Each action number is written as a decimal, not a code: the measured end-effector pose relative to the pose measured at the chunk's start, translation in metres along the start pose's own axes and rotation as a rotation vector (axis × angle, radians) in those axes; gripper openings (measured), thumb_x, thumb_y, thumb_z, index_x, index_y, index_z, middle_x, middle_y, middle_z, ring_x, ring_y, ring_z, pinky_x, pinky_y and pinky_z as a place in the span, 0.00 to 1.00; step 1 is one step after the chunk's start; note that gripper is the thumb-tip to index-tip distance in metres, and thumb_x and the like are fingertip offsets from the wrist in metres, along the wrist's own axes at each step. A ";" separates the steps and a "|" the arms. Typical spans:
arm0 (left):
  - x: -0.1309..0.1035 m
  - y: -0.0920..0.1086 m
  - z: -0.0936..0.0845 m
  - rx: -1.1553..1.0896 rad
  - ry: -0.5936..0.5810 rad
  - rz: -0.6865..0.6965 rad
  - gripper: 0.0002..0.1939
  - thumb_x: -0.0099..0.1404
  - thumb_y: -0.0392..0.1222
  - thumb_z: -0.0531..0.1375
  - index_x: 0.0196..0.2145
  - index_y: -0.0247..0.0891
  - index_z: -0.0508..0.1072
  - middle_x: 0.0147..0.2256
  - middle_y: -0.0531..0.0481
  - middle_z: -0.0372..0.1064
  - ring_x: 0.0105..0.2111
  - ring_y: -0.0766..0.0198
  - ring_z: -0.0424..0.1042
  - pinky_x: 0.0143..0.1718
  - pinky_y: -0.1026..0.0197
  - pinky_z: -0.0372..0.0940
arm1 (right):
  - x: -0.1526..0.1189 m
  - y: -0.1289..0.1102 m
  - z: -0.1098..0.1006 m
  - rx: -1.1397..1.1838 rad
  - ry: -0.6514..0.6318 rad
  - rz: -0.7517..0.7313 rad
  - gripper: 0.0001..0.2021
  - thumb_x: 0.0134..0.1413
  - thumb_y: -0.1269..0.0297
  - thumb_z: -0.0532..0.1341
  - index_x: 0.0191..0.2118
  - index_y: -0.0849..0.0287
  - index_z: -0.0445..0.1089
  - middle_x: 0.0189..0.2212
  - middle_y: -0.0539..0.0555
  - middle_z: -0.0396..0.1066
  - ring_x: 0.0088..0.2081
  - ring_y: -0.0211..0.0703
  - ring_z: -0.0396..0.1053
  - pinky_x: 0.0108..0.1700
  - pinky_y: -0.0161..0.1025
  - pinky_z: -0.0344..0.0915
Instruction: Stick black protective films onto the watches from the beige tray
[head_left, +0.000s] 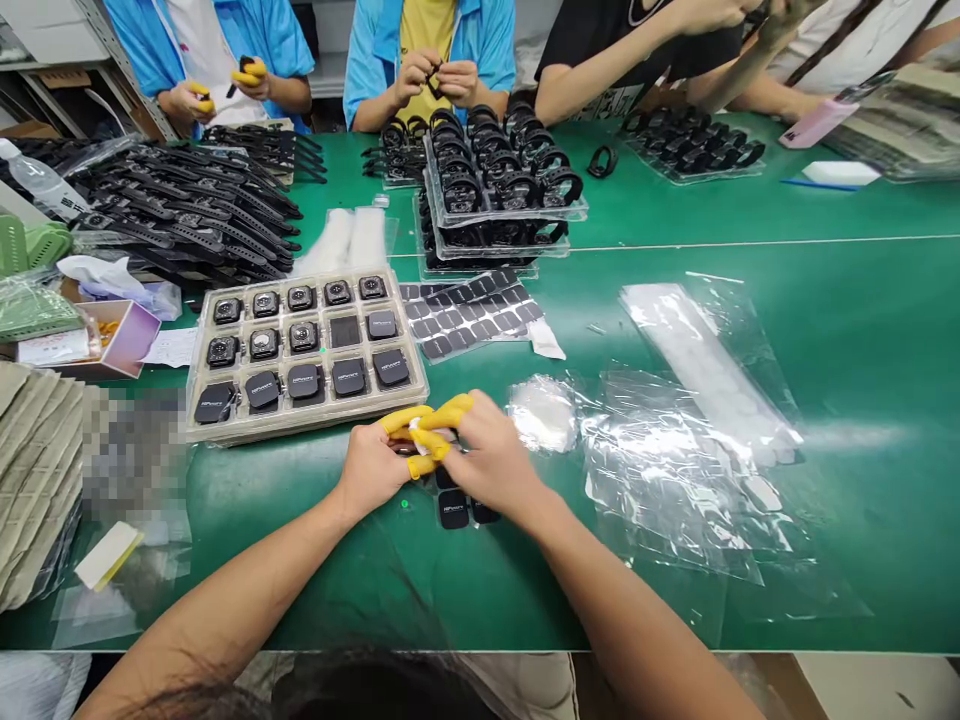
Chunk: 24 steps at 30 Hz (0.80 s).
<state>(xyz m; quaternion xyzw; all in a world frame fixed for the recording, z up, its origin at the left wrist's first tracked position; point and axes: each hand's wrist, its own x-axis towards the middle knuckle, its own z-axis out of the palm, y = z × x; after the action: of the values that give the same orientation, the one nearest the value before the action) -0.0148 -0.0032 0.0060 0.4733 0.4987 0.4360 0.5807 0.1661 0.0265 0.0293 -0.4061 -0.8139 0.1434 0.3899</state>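
My left hand (382,455) and my right hand (480,445) meet just below the front right corner of a plastic tray (315,412). Yellow finger covers are on the fingertips of both. Between them is a small dark item with a bit of white on it, mostly hidden by the fingers. Under and beside my right hand lie black square stickers (454,509) on a sheet. The tray holds watch bodies (302,336) in its back rows and pieces with black square covers (349,377) in front; one compartment at centre right has no watch in it.
Sticker sheets (480,315) lie behind the tray. Clear plastic films (667,460) spread at right. Stacked trays of black bands (502,215) stand farther back; a strap pile (195,210) and paper trays (37,480) are at left. Several people work across the table.
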 end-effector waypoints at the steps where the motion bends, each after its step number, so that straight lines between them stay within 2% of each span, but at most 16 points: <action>1: 0.000 0.000 0.000 0.007 -0.009 0.009 0.35 0.45 0.41 0.77 0.52 0.35 0.78 0.42 0.45 0.82 0.40 0.55 0.81 0.46 0.56 0.76 | 0.000 0.001 0.001 -0.037 -0.042 0.023 0.07 0.64 0.65 0.60 0.38 0.57 0.76 0.31 0.56 0.73 0.35 0.47 0.66 0.36 0.44 0.64; 4: -0.001 -0.001 0.000 0.032 -0.001 -0.001 0.34 0.46 0.43 0.77 0.52 0.35 0.79 0.39 0.46 0.82 0.39 0.55 0.81 0.45 0.56 0.77 | -0.002 0.018 -0.007 -0.318 -0.104 0.185 0.08 0.62 0.66 0.60 0.34 0.58 0.77 0.29 0.59 0.71 0.37 0.53 0.66 0.38 0.49 0.64; 7: -0.001 -0.002 0.001 0.078 0.018 0.027 0.32 0.47 0.43 0.76 0.51 0.38 0.79 0.38 0.48 0.82 0.39 0.56 0.81 0.46 0.56 0.77 | -0.004 0.035 -0.027 -0.466 -0.034 0.296 0.07 0.60 0.66 0.61 0.38 0.59 0.77 0.37 0.63 0.73 0.44 0.59 0.65 0.45 0.55 0.64; 9: -0.002 -0.003 0.001 0.102 0.030 0.076 0.31 0.48 0.43 0.76 0.51 0.39 0.79 0.38 0.49 0.82 0.39 0.57 0.81 0.46 0.56 0.77 | -0.004 0.034 -0.035 -0.323 -0.056 0.259 0.12 0.61 0.62 0.62 0.47 0.57 0.76 0.46 0.62 0.74 0.49 0.59 0.66 0.50 0.56 0.64; 11: -0.004 -0.004 0.000 0.127 0.032 0.135 0.30 0.49 0.43 0.75 0.51 0.39 0.79 0.40 0.48 0.82 0.39 0.57 0.81 0.46 0.57 0.78 | -0.004 0.026 -0.035 -0.107 -0.196 0.214 0.15 0.61 0.61 0.62 0.53 0.54 0.73 0.48 0.58 0.75 0.49 0.55 0.68 0.52 0.54 0.65; 13: -0.006 -0.005 0.000 0.190 0.029 0.209 0.28 0.51 0.42 0.74 0.51 0.39 0.80 0.41 0.48 0.82 0.39 0.58 0.81 0.46 0.57 0.78 | -0.003 0.018 -0.030 0.064 -0.345 0.242 0.14 0.59 0.66 0.62 0.50 0.54 0.74 0.45 0.55 0.77 0.46 0.51 0.71 0.49 0.51 0.66; 15: -0.008 -0.006 -0.001 0.285 0.039 0.287 0.26 0.52 0.43 0.74 0.50 0.39 0.80 0.41 0.48 0.82 0.38 0.58 0.81 0.46 0.57 0.77 | -0.003 0.016 -0.024 0.201 -0.391 0.332 0.11 0.57 0.70 0.61 0.45 0.54 0.75 0.41 0.53 0.78 0.42 0.48 0.72 0.46 0.47 0.68; 19: -0.009 -0.006 -0.002 0.389 0.041 0.346 0.26 0.51 0.43 0.75 0.49 0.41 0.81 0.40 0.49 0.82 0.36 0.59 0.81 0.45 0.58 0.77 | -0.003 0.021 -0.018 0.366 -0.222 0.504 0.05 0.55 0.63 0.64 0.38 0.56 0.75 0.36 0.53 0.79 0.39 0.46 0.74 0.43 0.45 0.70; 24: -0.010 -0.004 0.000 0.414 -0.023 0.306 0.27 0.52 0.46 0.75 0.50 0.40 0.80 0.41 0.47 0.82 0.37 0.58 0.81 0.46 0.57 0.76 | -0.001 0.018 -0.014 0.491 -0.006 0.580 0.12 0.55 0.53 0.67 0.37 0.56 0.78 0.35 0.54 0.79 0.37 0.46 0.74 0.44 0.46 0.72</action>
<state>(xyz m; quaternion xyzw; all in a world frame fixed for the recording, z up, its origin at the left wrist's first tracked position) -0.0161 -0.0135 0.0041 0.6571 0.4932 0.4020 0.4042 0.1869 0.0354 0.0283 -0.5139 -0.6077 0.4398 0.4162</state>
